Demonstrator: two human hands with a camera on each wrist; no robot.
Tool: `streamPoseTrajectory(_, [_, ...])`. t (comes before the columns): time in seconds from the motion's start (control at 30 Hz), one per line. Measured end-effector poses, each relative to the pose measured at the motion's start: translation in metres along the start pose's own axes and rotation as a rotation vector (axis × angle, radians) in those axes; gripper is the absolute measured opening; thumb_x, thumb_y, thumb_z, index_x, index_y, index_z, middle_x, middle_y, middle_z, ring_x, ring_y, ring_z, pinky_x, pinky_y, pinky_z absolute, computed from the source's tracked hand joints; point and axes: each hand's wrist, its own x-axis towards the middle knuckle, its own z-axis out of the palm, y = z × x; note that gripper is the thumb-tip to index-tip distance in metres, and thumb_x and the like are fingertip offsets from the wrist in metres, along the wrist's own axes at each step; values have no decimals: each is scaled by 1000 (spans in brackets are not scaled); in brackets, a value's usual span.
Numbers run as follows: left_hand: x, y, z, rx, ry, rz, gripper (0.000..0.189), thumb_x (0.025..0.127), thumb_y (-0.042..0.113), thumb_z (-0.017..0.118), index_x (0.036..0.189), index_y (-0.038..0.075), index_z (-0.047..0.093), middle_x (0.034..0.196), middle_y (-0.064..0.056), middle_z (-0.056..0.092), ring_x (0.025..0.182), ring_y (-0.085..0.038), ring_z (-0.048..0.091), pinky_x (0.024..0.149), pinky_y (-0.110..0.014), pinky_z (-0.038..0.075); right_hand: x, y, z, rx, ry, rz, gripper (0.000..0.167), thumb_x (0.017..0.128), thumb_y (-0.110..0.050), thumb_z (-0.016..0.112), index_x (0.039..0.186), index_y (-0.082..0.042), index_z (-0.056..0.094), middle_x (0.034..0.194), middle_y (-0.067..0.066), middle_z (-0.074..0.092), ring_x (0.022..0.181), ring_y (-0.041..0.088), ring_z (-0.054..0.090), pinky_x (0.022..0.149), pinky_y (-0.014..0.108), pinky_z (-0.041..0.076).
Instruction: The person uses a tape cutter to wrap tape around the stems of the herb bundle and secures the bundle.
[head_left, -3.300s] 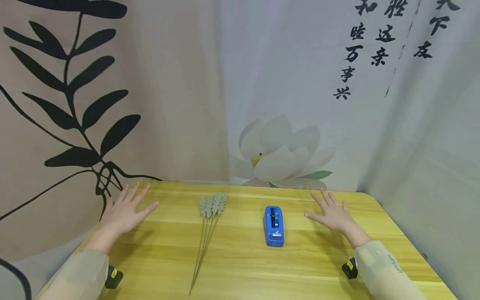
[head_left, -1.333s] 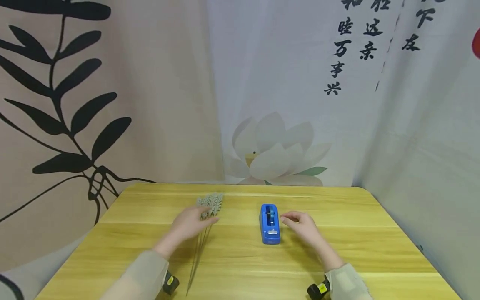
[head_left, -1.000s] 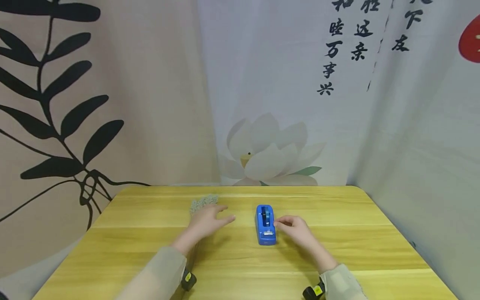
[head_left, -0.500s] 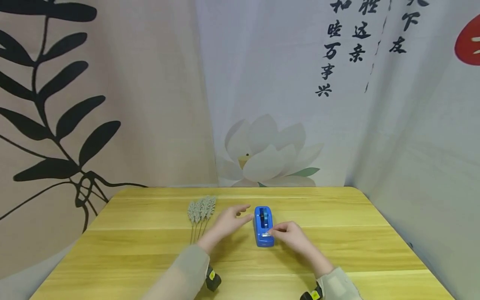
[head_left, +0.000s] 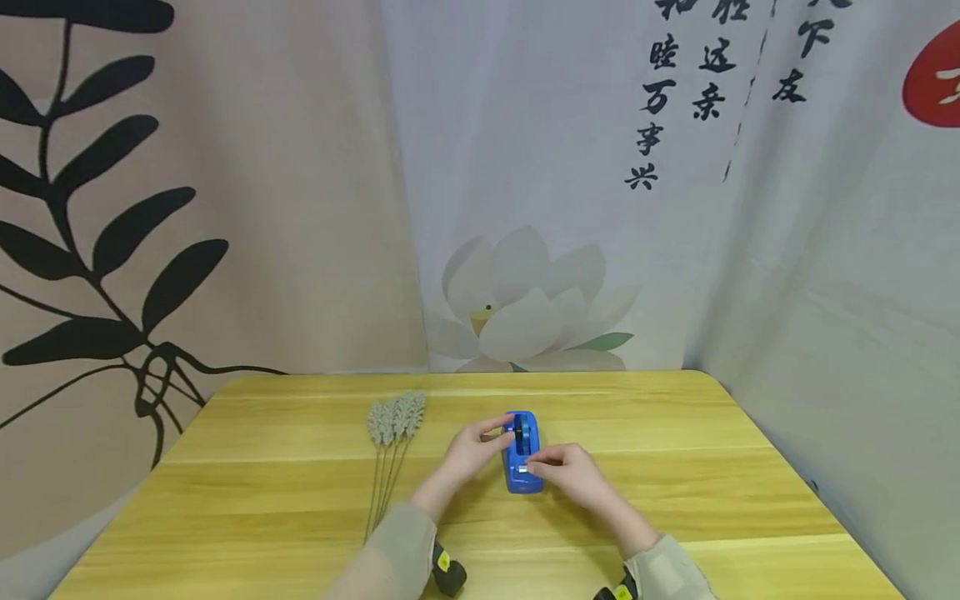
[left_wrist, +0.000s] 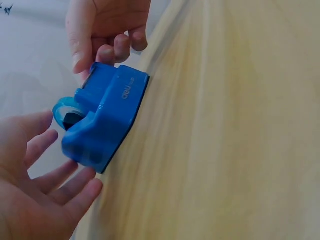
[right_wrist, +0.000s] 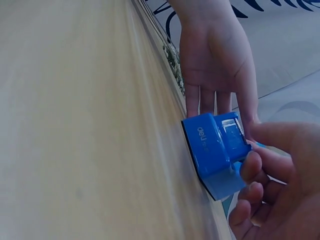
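The tape dispenser (left_wrist: 111, 115), a blue one, stands upright on the bench (head_left: 750, 500), between the person's two hands, its cutter end nearest the person. It looks like hard, smooth plastic: stiff, a little slippery, probably heavy enough to sit by itself but apt to slide under a sharp tug.

At the near end is the cutter (right_wrist: 236, 130), toothed and likely sharp, so no fingertip should press on it. The right hand (head_left: 573, 475) is there, thumb and forefinger drawn together at the cutter's edge, the other fingers curled; whether a tape end lies between the tips cannot be told. Tape will be thin, limp and sticky, best pinched by its loose end.

Farther back, the tape roll (left_wrist: 60, 112) sits in its slot and should turn freely if nothing rubs it. The left hand (head_left: 471, 450) reaches about the far left end, fingers spread and thumb apart, grasping nothing; how firmly it touches is unclear. The solid low sides there look the best place to steady.

Off to the left lie grey flower stems (head_left: 405, 412), probably light and easily bent. Beyond the bench hangs the curtain (head_left: 555, 167).
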Motion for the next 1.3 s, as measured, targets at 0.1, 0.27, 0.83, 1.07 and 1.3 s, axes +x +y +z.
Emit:
streamPoseTrajectory(0.1, [0,-2,2,-36,17,-31,39,95,31,63,131,16,62,139,-16,51,116,-39,57,94,-56,45,1,-1,2,18,14,10,27,91,-22,68,101,3,72,93,7,70,84,16,59,74,32,49])
streamPoseTrajectory(0.27, [0,-8,5,-118,50,-58,39,94,27,64,131,13,62,139,-17,51,122,-42,51,98,-55,42,2,0,5,109,48,71,28,90,-21,68,100,5,71,92,6,70,83,14,57,73,30,47])
streamPoseTrajectory(0.83, [-4,-12,11,-48,71,-48,43,91,12,67,132,22,61,133,-19,55,116,-36,56,94,-50,47,3,9,15,384,124,288,28,86,-26,72,96,0,72,54,-7,40,51,9,36,47,20,32])
streamPoseTrajectory(1.07, [-7,-10,12,-41,68,-50,43,92,13,67,133,23,61,135,-18,54,117,-37,56,94,-51,47,5,11,18,382,163,320,28,83,-28,76,95,-2,75,58,-6,50,49,8,37,46,21,31])
streamPoseTrajectory(1.3, [-6,-11,12,-51,70,-71,43,92,15,67,133,25,60,136,-17,53,118,-37,55,95,-51,46,7,7,19,390,190,338,28,82,-26,76,95,-1,75,63,-4,58,48,8,35,45,21,29])
